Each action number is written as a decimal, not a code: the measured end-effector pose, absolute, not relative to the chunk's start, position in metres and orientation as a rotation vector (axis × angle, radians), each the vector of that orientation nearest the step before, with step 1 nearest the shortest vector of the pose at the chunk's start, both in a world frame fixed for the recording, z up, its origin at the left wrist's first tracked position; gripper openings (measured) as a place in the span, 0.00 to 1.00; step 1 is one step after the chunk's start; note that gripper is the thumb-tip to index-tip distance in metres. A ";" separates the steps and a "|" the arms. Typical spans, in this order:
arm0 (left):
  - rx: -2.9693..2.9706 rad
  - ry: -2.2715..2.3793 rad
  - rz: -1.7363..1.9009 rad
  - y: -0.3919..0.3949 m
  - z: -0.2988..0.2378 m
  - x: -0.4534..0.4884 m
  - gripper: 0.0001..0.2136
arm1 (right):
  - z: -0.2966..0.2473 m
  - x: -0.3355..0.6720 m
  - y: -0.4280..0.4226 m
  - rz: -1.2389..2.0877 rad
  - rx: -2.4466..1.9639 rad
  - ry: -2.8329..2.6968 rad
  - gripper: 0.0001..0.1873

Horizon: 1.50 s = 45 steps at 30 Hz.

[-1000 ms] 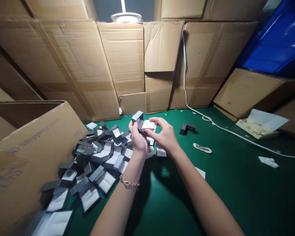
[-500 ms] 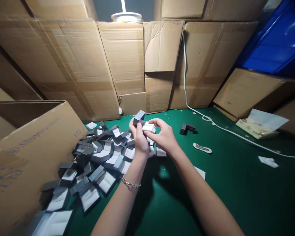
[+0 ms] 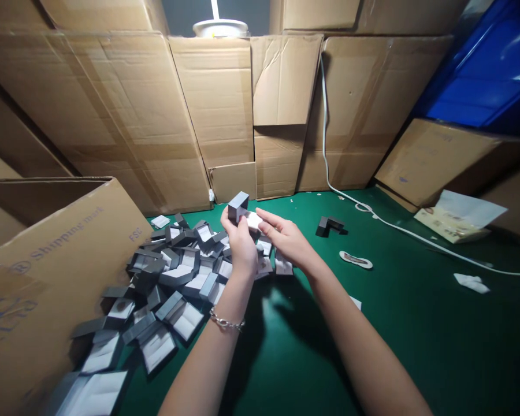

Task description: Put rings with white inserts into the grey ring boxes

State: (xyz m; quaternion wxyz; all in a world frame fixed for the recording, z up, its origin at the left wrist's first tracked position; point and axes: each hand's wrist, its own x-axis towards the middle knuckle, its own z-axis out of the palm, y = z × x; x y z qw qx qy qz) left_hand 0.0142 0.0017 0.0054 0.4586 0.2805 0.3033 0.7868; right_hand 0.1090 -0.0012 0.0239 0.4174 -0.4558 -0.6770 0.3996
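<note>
Above the green tabletop, my left hand is closed around a small grey jewelry box whose lid stands up. A white insert shows at the box's open side. The thumb and fingers of my right hand are closed at the right edge of this insert; the fingertips partly hide it. Below and to the left of my hands lies a heap of similar open grey boxes with white linings.
A large open carton borders the heap on the left. Stacked cartons wall off the back. To the right are a dark box, a white oval piece, a cable and a paper-topped packet.
Both hands have shifted slightly left with the box. The right fingers have straightened somewhat, and less of the white insert sticks out to the right.
</note>
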 end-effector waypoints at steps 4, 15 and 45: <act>0.534 0.614 1.732 0.001 0.016 0.009 0.22 | 0.023 0.117 0.002 1.003 -1.180 -1.685 0.20; 0.877 0.570 1.384 -0.007 0.014 0.004 0.39 | 0.031 0.140 0.006 1.084 -1.240 -1.487 0.26; 0.598 0.514 1.286 -0.013 0.031 0.002 0.38 | 0.039 0.146 -0.009 0.501 -1.167 -2.132 0.16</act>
